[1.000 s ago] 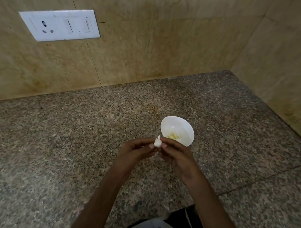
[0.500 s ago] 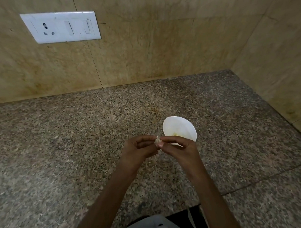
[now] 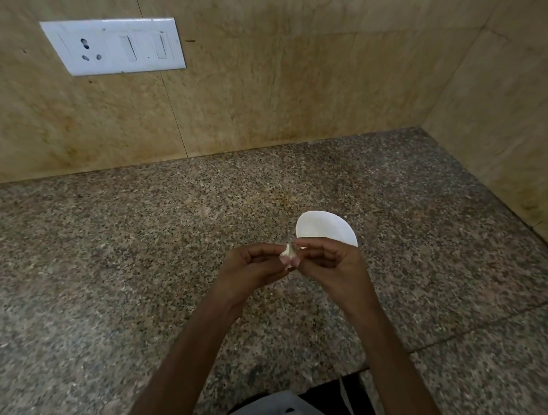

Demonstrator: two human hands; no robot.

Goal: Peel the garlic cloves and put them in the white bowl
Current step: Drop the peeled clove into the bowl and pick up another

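white bowl, left hand and right hand pinching garlic clove

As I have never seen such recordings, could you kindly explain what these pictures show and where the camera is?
There is no machine here: a person works with bare hands. The camera sits on the person's head and looks forward and down. The left hand and right hand pinch one garlic clove between them, above a stone counter. Just beyond the right hand stands a white bowl, its near edge hidden by that hand. A switch plate is on the wall.
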